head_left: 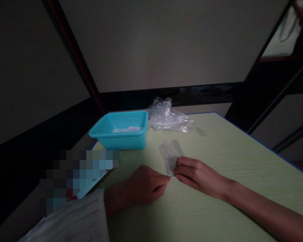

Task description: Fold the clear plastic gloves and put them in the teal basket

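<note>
A small clear plastic bag point(170, 154) lies flat on the pale green table point(217, 161) in front of me. My left hand point(143, 186), in a white knitted sleeve, pinches the bag's near edge with its fingertips. My right hand point(198, 174), bare-armed, pinches the same edge from the other side. Both hands rest on the tabletop with fingers closed on the bag.
A turquoise plastic tub point(121, 129) stands at the table's far left with something pale inside. A heap of crumpled clear plastic bags point(168, 117) lies beside it at the back. Grey partition walls point(166, 43) enclose the table. A blurred patch point(78, 178) covers the left edge.
</note>
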Tool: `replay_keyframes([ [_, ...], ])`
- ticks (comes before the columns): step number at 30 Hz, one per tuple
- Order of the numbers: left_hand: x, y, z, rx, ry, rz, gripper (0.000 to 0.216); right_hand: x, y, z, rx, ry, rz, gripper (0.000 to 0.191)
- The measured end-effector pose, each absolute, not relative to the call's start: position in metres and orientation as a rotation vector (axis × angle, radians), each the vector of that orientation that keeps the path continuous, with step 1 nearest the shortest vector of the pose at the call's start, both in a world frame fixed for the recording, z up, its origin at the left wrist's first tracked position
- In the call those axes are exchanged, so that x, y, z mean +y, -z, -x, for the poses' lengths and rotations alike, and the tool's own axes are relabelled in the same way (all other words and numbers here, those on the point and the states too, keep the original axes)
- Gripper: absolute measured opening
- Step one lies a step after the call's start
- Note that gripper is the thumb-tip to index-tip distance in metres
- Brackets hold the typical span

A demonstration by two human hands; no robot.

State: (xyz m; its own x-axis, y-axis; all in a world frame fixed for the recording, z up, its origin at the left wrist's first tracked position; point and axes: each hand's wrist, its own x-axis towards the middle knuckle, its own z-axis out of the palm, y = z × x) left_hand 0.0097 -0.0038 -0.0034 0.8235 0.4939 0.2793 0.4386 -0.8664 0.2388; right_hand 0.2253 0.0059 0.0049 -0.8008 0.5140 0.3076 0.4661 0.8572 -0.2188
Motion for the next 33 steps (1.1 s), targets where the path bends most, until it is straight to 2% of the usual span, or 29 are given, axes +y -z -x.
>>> replay_keyframes([
  [11,-0.0041,0.0039,-0.0115,0.735,-0.508,-2.867,0.023,0.0063,-0.0024,-0.2199,-2.749,0.196,0.672,0.030],
  [19,-0.0041,0.0040,-0.0120,0.721,-0.546,-2.885,0.024,0.0062,-0.0002,-0.2213,-2.694,0.185,0.618,0.041],
  [33,-0.0041,0.0041,-0.0110,0.713,-0.555,-2.894,0.025,0.0058,-0.0016,-0.2210,-2.693,0.164,0.571,0.042],
])
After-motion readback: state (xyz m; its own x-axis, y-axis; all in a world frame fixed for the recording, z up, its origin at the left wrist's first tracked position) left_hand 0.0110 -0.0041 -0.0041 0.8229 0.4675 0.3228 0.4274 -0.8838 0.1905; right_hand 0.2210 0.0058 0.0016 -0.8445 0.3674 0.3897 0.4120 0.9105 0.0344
